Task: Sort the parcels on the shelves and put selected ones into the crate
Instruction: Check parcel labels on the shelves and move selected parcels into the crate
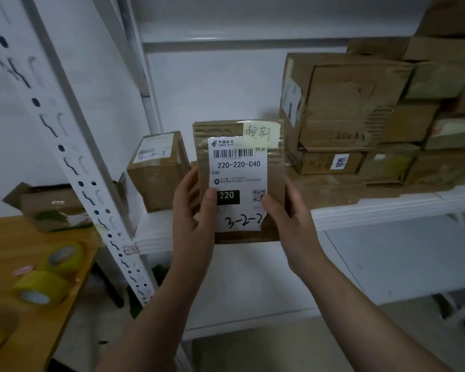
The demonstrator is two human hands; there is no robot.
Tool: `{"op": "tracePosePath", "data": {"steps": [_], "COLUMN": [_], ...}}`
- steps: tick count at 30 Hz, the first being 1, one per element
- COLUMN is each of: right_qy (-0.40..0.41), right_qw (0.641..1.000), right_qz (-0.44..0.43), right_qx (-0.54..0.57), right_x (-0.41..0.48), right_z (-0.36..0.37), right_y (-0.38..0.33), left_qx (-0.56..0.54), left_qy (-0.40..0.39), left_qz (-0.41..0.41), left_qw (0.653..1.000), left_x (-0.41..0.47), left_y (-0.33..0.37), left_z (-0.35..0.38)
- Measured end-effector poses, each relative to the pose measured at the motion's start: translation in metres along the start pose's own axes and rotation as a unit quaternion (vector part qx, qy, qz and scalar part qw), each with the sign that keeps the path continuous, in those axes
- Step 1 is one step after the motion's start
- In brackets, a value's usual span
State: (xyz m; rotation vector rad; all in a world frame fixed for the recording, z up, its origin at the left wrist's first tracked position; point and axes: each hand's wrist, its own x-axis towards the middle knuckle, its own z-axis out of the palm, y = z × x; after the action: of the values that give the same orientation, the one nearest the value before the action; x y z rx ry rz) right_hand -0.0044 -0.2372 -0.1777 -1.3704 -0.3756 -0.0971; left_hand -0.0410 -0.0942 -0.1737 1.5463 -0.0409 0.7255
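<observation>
A flat brown cardboard parcel point(239, 162) is held upright in front of the shelf, its white shipping label facing me, with "220-220-C40" printed, "3-2-2" handwritten below and a pale yellow sticky note at its top right. My left hand point(192, 210) grips its lower left edge, thumb over the black "220" box. My right hand point(287, 218) holds the lower right edge, thumb on the label near the QR code. No crate is in view.
A small brown box point(159, 170) stands on the white shelf point(387, 205) left of the parcel. Stacked cardboard boxes point(360, 111) fill the shelf's right side. A perforated white upright point(73, 146) crosses the left. A wooden table point(24, 331) at lower left carries yellow tape rolls point(40, 288).
</observation>
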Motion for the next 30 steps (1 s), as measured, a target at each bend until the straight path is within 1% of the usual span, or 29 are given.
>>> {"op": "tracePosePath", "data": {"steps": [7, 13, 18, 24, 30], "right_qy": [0.057, 0.095, 0.161, 0.227, 0.255], "right_qw": [0.997, 0.994, 0.984, 0.965, 0.953], "right_qz": [0.048, 0.048, 0.048, -0.005, 0.024], "right_qx": [0.01, -0.008, -0.061, -0.134, -0.162], "right_x": [-0.045, -0.089, -0.131, -0.193, -0.265], "right_z": [-0.039, -0.113, -0.205, -0.327, -0.433], "right_y": [0.019, 0.004, -0.015, -0.053, -0.096], "left_qx": [-0.001, -0.02, -0.046, -0.064, -0.106], "left_qy": [-0.005, -0.045, -0.094, -0.176, -0.24], "left_qz": [-0.037, -0.069, -0.102, -0.122, -0.146], "left_qw": [0.999, 0.996, 0.989, 0.975, 0.954], "left_x": [-0.051, -0.101, -0.153, -0.218, -0.286], "left_y": [-0.013, -0.013, -0.004, 0.023, 0.054], "left_z": [0.03, 0.093, 0.178, 0.299, 0.411]}}
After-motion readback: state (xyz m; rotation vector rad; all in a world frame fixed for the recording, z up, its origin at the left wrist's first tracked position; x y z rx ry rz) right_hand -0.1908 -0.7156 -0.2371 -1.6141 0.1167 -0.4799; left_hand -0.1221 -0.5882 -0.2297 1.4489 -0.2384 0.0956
